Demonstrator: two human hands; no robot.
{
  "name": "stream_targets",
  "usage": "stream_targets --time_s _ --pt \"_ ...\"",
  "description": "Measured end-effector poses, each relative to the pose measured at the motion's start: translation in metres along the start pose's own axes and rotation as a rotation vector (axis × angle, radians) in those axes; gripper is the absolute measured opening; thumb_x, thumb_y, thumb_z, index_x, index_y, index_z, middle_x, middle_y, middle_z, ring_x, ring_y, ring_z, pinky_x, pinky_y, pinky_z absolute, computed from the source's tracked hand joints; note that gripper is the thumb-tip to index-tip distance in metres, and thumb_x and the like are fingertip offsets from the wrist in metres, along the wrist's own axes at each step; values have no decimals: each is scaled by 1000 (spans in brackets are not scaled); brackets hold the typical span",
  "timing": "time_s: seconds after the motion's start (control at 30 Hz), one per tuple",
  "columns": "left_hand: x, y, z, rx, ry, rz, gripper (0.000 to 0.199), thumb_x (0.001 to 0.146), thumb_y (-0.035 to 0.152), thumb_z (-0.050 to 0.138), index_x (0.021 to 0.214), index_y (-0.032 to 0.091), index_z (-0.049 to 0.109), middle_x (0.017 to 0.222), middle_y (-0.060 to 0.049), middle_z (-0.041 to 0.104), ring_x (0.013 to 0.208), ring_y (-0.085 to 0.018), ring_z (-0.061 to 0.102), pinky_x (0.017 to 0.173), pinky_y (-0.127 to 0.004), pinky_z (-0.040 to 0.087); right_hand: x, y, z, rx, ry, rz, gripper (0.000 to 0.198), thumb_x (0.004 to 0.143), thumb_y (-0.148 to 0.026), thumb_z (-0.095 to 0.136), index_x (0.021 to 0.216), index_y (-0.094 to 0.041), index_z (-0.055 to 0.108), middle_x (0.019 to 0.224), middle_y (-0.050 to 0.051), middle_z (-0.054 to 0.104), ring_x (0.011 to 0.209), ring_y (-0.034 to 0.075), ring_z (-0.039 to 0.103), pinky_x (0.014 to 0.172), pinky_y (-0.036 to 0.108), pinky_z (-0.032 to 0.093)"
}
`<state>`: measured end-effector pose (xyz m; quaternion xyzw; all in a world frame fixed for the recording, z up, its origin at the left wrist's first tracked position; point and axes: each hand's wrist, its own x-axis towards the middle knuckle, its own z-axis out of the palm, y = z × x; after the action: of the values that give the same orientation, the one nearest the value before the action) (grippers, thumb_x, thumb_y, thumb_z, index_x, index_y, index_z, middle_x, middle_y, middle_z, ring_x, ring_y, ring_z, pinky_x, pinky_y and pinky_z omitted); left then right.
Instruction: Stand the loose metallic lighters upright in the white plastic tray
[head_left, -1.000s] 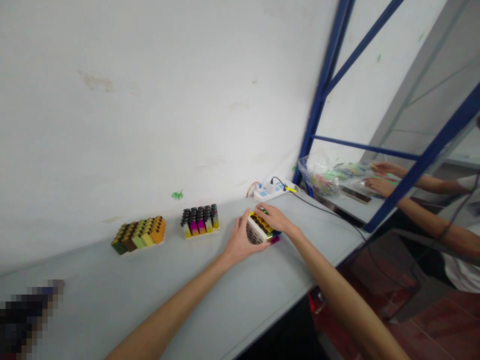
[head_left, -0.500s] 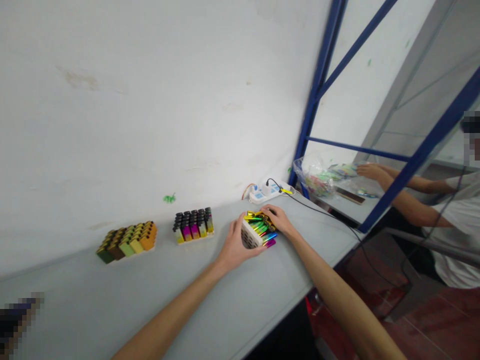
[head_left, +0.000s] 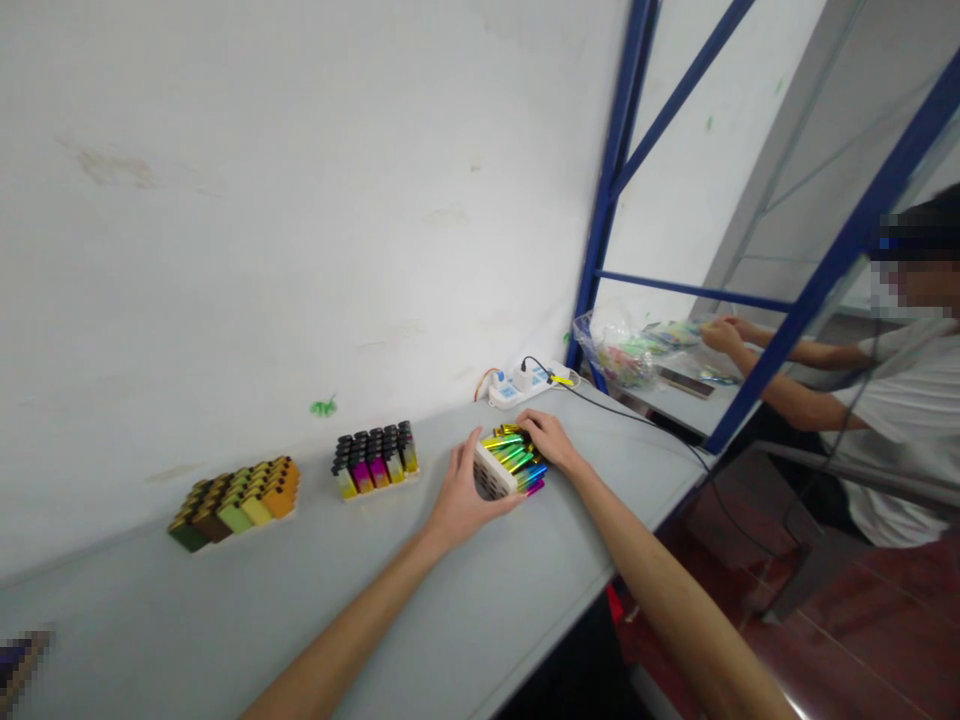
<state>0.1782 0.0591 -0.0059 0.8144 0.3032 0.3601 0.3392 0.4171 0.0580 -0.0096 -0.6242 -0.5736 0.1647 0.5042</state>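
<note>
My left hand (head_left: 456, 500) grips a white plastic tray (head_left: 493, 474) tipped on its side, thumb along the near edge and fingers at the far edge. Shiny metallic lighters (head_left: 519, 458) in yellow, green, blue and purple stick out of the tray toward the right. Over their right ends my right hand (head_left: 549, 442) is curled, its fingers closed on the gold ones at the back; the fingertips are partly hidden. To the left, a tray of black-topped lighters (head_left: 376, 462) stands upright. Further left is a tray of green, brown, yellow and orange lighters (head_left: 236, 502).
A white power strip (head_left: 529, 383) with a black cable (head_left: 626, 412) lies against the wall behind my hands. A blue metal frame (head_left: 600, 230) rises at the table's right end. Beyond it, a co-worker's hands (head_left: 726, 335) are near clear plastic bags (head_left: 630, 355).
The view has shifted slightly to the right. Both my hands stay at the tray of metallic lighters, with the lighters a little more fanned into view. The co-worker's hands have drawn closer together.
</note>
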Motion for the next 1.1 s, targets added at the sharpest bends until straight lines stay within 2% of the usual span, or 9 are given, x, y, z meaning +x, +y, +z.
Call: stream_targets --time_s 0.2,0.43,0.73,1.1 --pt "1 0 0 1 -7 -11 116 68 50 92 162 27 29 148 -15 47 140 -37 50 119 -52 40 -2 -4 -1 -26 -7 -2 24 89 -31 51 78 -23 72 82 1 74 83 22 64 82 30 46" --pt "0 -1 1 -28 -7 -3 114 68 48 92 162 29 29 148 -14 47 141 -36 49 120 -51 38 -4 -10 -7 -57 -22 -20 36 98 -51 55 88 -23 75 84 1 75 79 21 62 79 30 45" --pt "0 -1 2 -22 -14 -4 115 69 50 91 162 24 28 150 -16 45 143 -36 48 121 -51 37 -6 -9 -12 -95 -37 -65 52 100 -61 50 73 -23 73 70 1 70 68 20 57 74 31 43" --pt "0 2 1 -36 -32 -7 115 69 47 92 162 24 28 148 -16 45 142 -36 48 122 -51 36 -3 -3 -5 -268 -53 -96 59 106 -56 38 80 -21 77 85 9 77 81 24 66 83 34 45"
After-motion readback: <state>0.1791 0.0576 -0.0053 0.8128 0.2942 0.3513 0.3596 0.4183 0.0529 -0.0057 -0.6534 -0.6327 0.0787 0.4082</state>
